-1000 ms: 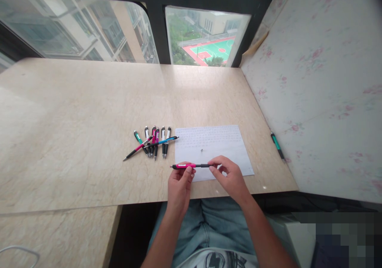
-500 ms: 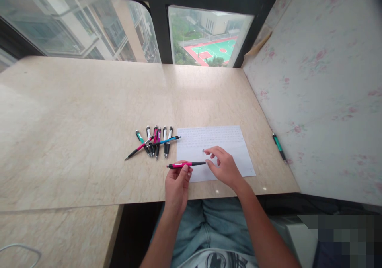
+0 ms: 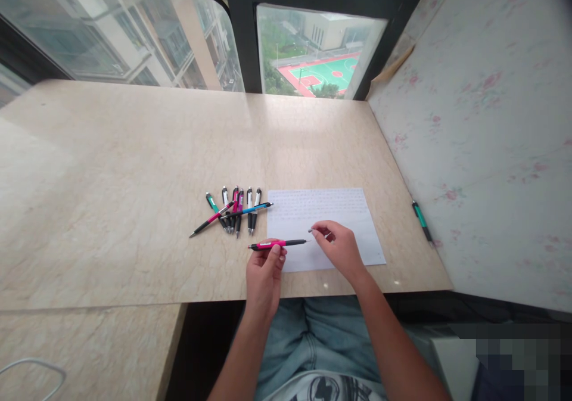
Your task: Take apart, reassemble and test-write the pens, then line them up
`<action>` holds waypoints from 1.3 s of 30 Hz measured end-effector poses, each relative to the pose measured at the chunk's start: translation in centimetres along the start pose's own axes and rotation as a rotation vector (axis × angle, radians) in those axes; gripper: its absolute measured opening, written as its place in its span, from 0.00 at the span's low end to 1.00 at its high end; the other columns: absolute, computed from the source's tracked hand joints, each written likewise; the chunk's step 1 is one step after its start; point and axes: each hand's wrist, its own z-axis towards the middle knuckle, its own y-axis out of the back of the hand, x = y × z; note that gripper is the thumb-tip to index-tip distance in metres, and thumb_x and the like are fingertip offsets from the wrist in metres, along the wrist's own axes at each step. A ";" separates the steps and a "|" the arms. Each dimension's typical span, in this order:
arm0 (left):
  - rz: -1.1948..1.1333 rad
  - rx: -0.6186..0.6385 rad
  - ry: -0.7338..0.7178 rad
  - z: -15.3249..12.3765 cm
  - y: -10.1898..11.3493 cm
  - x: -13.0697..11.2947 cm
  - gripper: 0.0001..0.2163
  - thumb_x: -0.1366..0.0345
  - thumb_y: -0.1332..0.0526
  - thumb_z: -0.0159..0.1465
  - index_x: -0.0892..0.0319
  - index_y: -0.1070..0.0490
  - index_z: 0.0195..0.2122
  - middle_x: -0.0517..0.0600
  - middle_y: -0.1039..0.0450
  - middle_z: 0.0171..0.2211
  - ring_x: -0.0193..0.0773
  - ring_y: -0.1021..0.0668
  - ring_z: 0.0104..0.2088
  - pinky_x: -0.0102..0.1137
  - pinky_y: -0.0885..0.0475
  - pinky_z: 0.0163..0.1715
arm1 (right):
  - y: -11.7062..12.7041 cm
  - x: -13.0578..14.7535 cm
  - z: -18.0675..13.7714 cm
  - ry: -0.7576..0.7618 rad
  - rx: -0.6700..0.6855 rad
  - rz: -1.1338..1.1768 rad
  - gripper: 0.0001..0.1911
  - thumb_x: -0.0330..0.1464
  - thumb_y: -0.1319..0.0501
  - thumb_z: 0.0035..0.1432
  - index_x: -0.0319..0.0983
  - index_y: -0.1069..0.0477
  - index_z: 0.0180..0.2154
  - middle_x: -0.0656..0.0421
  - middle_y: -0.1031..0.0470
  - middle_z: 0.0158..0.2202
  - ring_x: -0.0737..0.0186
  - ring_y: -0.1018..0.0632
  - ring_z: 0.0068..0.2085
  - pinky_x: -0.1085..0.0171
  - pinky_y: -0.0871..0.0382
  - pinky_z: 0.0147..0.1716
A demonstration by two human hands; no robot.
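My left hand [image 3: 266, 273] is closed around the barrel of a pink and black ballpoint pen [image 3: 276, 245], held level above the lower left part of a written sheet of paper [image 3: 326, 207]. A thin bare point sticks out of the pen's black front end, toward the right. Close to that end, my right hand [image 3: 337, 246] pinches a small grey metal piece, which looks like a pen tip [image 3: 310, 230], between thumb and index finger. The pen tip and the pen are apart. The other fingers of my right hand are curled.
Left of the paper lie several pens, with a blue pen [image 3: 252, 210] and a pink-and-black pen [image 3: 210, 220] across the others. A green pen [image 3: 422, 221] rests along the wall [image 3: 500, 151]. The marble-patterned tabletop [image 3: 134, 210] ends just before my lap. A white cable [image 3: 36, 362] lies lower left.
My right thumb has moved up from beside the pen's front end to meet the index finger on the small metal piece. The pen in my left hand has barely moved.
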 end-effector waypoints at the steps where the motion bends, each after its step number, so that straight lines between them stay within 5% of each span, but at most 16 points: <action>1: -0.002 -0.002 -0.001 0.0 0.0 0.0 0.14 0.66 0.25 0.51 0.62 0.22 0.37 0.49 0.22 0.33 0.29 0.21 0.31 0.23 0.27 0.34 | 0.2 0.0 -0.4 -0.044 -0.003 0.072 0.06 0.35 0.39 0.59 0.41 0.24 0.35 0.56 0.20 0.35 0.59 0.22 0.35 0.62 0.28 0.33; 10: 0.021 -0.004 -0.005 -0.3 -0.5 0.3 0.14 0.65 0.24 0.49 0.61 0.22 0.36 0.48 0.22 0.33 0.29 0.22 0.30 0.24 0.27 0.33 | 1.1 0.2 -2.5 -0.196 0.006 0.398 0.11 0.41 0.36 0.57 0.40 0.24 0.36 0.57 0.22 0.31 0.62 0.23 0.30 0.64 0.28 0.28; 39: 0.031 0.025 0.008 -0.7 -0.8 0.6 0.14 0.65 0.24 0.50 0.61 0.22 0.36 0.49 0.21 0.35 0.30 0.21 0.33 0.25 0.26 0.37 | 1.1 1.6 -3.1 -0.039 0.070 0.138 0.07 0.34 0.42 0.63 0.40 0.27 0.37 0.58 0.21 0.32 0.62 0.23 0.33 0.65 0.31 0.32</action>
